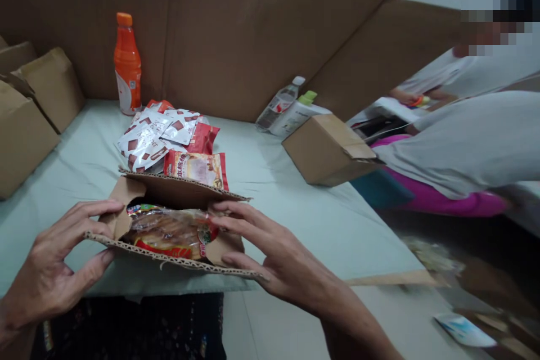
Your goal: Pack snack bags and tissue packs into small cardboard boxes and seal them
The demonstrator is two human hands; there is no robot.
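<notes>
An open cardboard box [177,190] sits at the near edge of the pale green table [295,202], with clear-wrapped snack packets [171,232] inside. My left hand [54,261] grips the box's left side flap, thumb on the near flap and fingers on top. My right hand [270,253] rests on the right side, fingers curved over the flaps and touching the packets. Behind the box lies a pile of snack packets [162,138], white ones with brown squares and red ones.
An orange drink bottle [127,64] stands at the back. Two bottles [287,109] lie by a closed cardboard box [327,149]. More boxes [29,107] stand at left. A cardboard wall [236,34] rings the table. A person in grey [468,135] sits at right.
</notes>
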